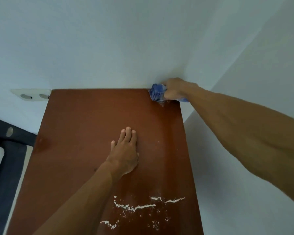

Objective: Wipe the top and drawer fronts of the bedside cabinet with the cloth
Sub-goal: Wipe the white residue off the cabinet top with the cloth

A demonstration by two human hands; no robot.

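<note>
The bedside cabinet's reddish-brown top (85,133) fills the middle of the view, seen from above. My right hand (176,89) grips a bunched blue and white cloth (157,94) at the top's far right corner, against the wall. My left hand (125,152) rests flat on the middle of the top, fingers straight and pointing toward the wall. White crumbs and streaks of dust (143,206) lie on the near part of the top. A few specks sit just below the cloth. The drawer fronts are out of sight.
A white wall (126,39) stands directly behind the cabinet and another runs along its right side. A white double socket (33,95) sits on the wall at the far left corner. A dark bed frame (12,150) with white bedding is at the left.
</note>
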